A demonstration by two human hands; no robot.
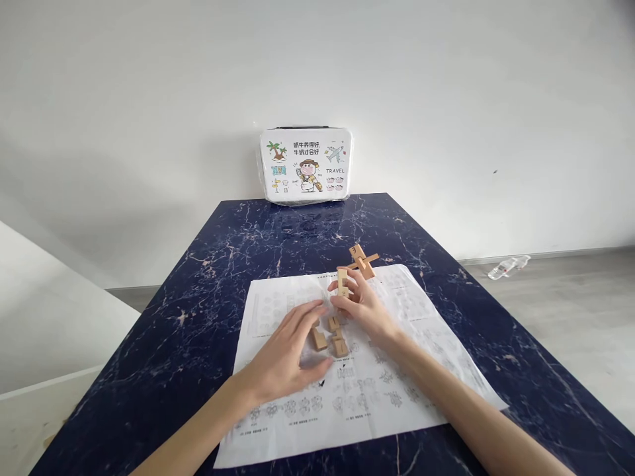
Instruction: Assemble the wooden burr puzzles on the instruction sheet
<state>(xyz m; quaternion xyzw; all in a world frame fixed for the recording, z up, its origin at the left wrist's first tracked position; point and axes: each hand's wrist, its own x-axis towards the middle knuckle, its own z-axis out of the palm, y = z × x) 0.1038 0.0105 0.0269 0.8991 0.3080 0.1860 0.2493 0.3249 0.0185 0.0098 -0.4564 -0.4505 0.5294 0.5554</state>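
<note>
My right hand (364,304) grips a notched wooden puzzle piece (342,283), holding it upright between thumb and fingers. Beyond that hand, a few wooden pieces joined as a cross (364,262) lie by the far edge of the paper, one marked with a dark figure. My left hand (292,347) rests with thumb and fingers apart beside two notched wooden pieces, one nearer the left (319,340) and one to its right (338,337). The left fingers partly cover the left piece. Under everything lies a printed instruction sheet (272,443) with puzzle drawings.
The sheet covers the near part of a dark blue marbled table (198,284). At the table's far end, a white cartoon-printed case (306,165) leans against the wall. A clear plastic bottle (508,267) lies on the floor to the right.
</note>
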